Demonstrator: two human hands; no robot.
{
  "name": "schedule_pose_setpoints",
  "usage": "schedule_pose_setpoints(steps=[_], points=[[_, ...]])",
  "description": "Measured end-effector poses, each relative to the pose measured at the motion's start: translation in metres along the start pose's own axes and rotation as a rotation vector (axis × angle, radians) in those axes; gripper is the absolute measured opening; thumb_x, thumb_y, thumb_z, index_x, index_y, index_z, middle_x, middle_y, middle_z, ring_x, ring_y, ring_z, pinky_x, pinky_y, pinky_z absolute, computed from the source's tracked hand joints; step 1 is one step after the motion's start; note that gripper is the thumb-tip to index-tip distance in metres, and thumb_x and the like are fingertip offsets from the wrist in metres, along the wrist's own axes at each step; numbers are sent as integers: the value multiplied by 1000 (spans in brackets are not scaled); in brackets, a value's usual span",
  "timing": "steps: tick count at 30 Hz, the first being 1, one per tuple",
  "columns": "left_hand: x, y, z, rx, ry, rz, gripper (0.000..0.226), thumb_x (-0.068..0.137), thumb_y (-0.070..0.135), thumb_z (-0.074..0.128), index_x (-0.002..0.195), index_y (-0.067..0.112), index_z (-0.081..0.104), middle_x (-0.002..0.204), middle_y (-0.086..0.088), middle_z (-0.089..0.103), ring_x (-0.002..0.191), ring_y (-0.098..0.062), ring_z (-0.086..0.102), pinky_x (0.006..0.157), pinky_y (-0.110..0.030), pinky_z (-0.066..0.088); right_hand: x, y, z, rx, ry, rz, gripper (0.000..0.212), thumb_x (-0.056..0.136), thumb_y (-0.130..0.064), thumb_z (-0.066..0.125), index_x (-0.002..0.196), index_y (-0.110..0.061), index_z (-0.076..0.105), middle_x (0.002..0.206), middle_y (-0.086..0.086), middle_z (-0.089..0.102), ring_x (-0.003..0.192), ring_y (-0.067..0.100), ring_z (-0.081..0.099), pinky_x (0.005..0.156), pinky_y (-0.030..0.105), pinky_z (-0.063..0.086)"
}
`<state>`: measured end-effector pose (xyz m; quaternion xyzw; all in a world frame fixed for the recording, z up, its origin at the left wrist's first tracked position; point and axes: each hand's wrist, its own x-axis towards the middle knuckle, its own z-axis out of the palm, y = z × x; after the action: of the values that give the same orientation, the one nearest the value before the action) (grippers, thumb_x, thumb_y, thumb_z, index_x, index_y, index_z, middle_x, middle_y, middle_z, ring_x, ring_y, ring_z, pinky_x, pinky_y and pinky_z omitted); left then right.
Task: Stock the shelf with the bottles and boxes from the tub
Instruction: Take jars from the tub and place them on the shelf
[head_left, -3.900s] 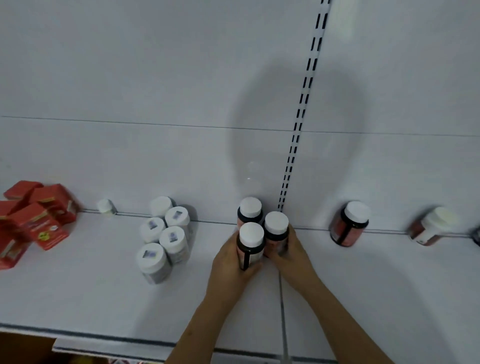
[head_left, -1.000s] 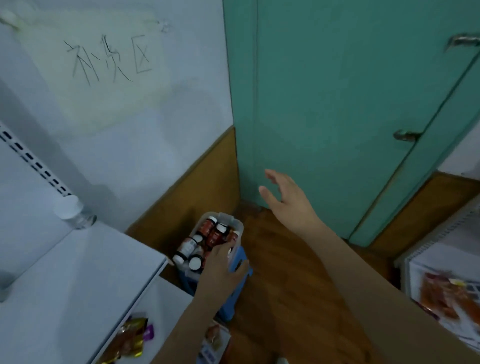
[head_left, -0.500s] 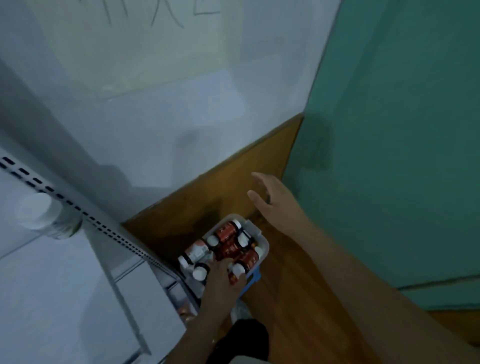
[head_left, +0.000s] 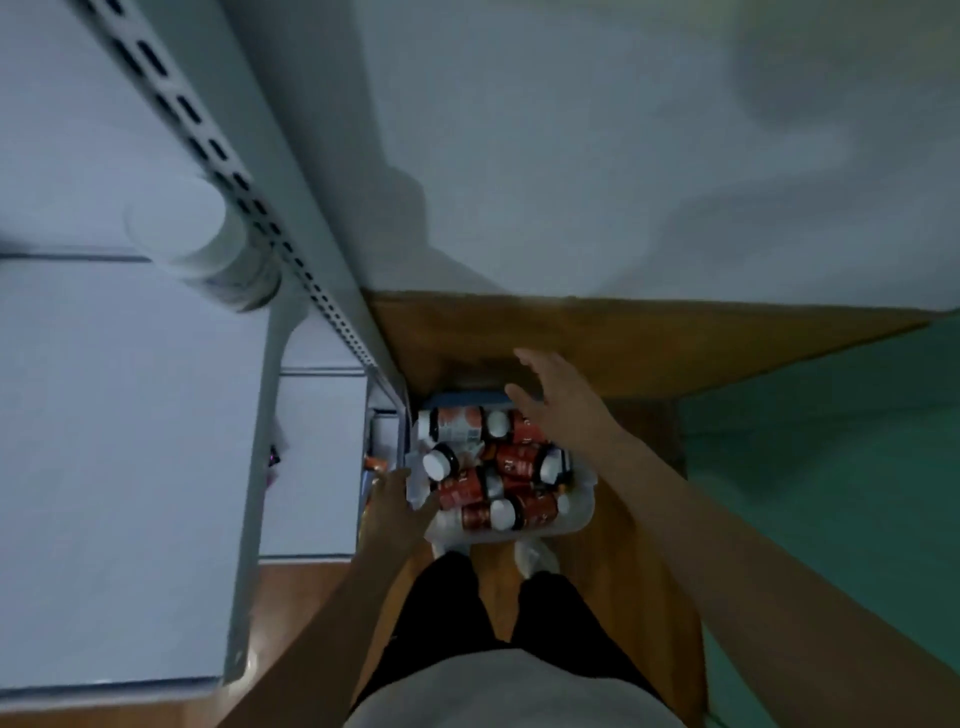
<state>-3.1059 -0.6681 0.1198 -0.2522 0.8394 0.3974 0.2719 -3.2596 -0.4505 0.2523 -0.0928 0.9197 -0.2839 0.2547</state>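
A clear plastic tub (head_left: 579, 512) sits on the floor just ahead of my feet, holding several red-labelled bottles (head_left: 519, 460) with white caps, lying on their sides. My left hand (head_left: 397, 512) is at the tub's left rim, fingers reaching toward the nearest bottles; whether it grips one is unclear. My right hand (head_left: 558, 397) hovers open above the tub's far edge, fingers spread, holding nothing. The white shelf (head_left: 114, 441) is at the left, with one blurred white-capped bottle (head_left: 200, 244) standing at its back corner.
The slotted grey shelf upright (head_left: 249, 208) runs diagonally beside the tub. Lower shelf levels (head_left: 317, 452) show just left of the tub. A white wall with brown skirting (head_left: 649, 343) is ahead, a teal door (head_left: 831, 467) at right, wooden floor below.
The view has tilted down, so the tub now lies straight below me. My right hand has dropped over the tub's far edge. My left hand has stayed at the tub.
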Motion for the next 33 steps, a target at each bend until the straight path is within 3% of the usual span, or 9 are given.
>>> schedule_pose_setpoints(steps=[3, 6, 11, 14, 17, 22, 27, 33], points=[[19, -10, 18, -11, 93, -68, 59, 78, 48, 71, 119, 8, 60, 108, -16, 65, 95, -32, 65, 76, -41, 53, 34, 21, 34, -80, -140, -33, 61, 100, -47, 48, 151, -18, 32, 151, 2, 36, 138, 20, 36, 112, 38, 36], [40, -13, 41, -44, 103, -74, 60, 76, 59, 63, 111, 11, 61, 106, -11, 66, 99, -29, 65, 77, -41, 53, 66, 47, 72, -131, -233, -82, 62, 100, -46, 49, 151, -15, 33, 151, 7, 37, 138, 24, 37, 112, 39, 36], [55, 3, 67, -36, 170, -116, 72, 81, 39, 75, 140, 12, 45, 137, -13, 51, 125, -30, 50, 97, -37, 40, 103, 86, 133, -198, -315, -190, 67, 97, -36, 58, 153, -12, 30, 154, 13, 35, 141, 30, 33, 114, 40, 30], [74, -2, 87, 4, 194, -103, 77, 80, 40, 77, 143, 14, 41, 140, -12, 45, 128, -33, 44, 103, -43, 38, 117, 107, 161, -246, -343, -228, 70, 94, -35, 62, 152, -11, 31, 148, 16, 41, 137, 34, 36, 111, 41, 31], [93, -6, 102, 137, 256, -96, 77, 78, 49, 74, 141, 16, 44, 136, -9, 48, 126, -34, 40, 100, -46, 40, 126, 119, 176, -315, -271, -301, 74, 87, -41, 69, 148, -14, 38, 142, 13, 44, 131, 36, 37, 106, 41, 32], [99, -6, 112, 145, 340, -87, 71, 75, 57, 70, 132, 19, 52, 126, -7, 53, 117, -34, 43, 90, -47, 44, 127, 123, 176, -266, -192, -373, 73, 77, -36, 78, 139, -12, 48, 134, 11, 47, 124, 31, 40, 99, 40, 40], [75, -4, 104, 14, 385, -56, 67, 70, 58, 75, 121, 21, 54, 118, -3, 57, 110, -28, 49, 89, -47, 47, 110, 135, 155, -163, -150, -291, 69, 75, -37, 81, 133, -10, 53, 129, 13, 50, 120, 30, 44, 96, 36, 40], [-19, 26, 65, -366, 391, -39, 56, 75, 39, 82, 120, 28, 51, 112, 10, 60, 97, -8, 59, 78, -21, 47, 50, 115, 95, -46, -206, -290, 66, 75, -40, 81, 131, -14, 55, 124, 8, 53, 117, 26, 52, 93, 34, 43]])
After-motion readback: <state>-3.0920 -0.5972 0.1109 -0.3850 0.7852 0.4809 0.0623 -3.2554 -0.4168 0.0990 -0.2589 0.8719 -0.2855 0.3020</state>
